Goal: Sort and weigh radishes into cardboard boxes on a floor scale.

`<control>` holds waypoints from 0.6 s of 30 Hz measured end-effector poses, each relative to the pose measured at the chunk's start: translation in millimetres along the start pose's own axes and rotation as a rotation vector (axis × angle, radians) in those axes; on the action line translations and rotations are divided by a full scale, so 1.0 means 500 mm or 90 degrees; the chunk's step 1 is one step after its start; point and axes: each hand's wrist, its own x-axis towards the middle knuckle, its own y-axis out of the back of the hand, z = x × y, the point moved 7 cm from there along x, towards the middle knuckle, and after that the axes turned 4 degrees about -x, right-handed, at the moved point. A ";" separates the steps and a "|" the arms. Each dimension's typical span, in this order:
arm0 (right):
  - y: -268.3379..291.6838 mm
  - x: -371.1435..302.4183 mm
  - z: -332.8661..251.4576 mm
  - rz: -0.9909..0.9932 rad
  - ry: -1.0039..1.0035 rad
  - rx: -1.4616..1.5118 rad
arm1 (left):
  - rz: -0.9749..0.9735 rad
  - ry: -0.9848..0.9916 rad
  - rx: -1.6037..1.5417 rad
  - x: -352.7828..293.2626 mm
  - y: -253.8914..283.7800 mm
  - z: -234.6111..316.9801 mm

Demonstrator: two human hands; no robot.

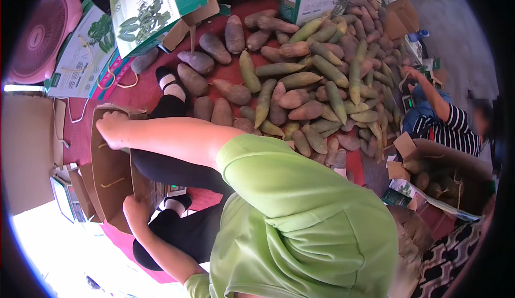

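Observation:
A tall brown cardboard box [111, 177] with rope handles in its side stands open at my left, between my legs and the bright floor edge. My right hand [112, 129] is closed over its far rim, the arm stretched across my knee. Lower down, my left hand [137, 212] grips the near edge of a box flap [140, 183]. The bottom of the box is hidden. A small scale [176, 190] with a lit display shows beside my foot, close to the box.
A heap of long green and pinkish-brown radish-like roots [300, 83] covers the red mat. Printed cartons [145, 14] and a pink fan [43, 32] stand at the far left. On the right, a person in a striped top [445, 121] sits near an open box of roots [445, 164].

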 end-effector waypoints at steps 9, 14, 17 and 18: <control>0.123 -0.114 0.057 0.245 0.220 0.121 | 0.005 0.052 0.012 0.006 0.002 0.006; 0.175 -0.234 0.260 0.347 0.104 0.250 | -0.008 0.054 0.014 0.014 -0.009 -0.005; 0.112 -0.308 0.374 0.277 0.003 0.170 | -0.013 0.061 -0.015 -0.005 0.010 0.008; 0.089 -0.333 0.393 0.253 -0.012 0.141 | -0.011 0.066 -0.014 -0.008 0.010 -0.001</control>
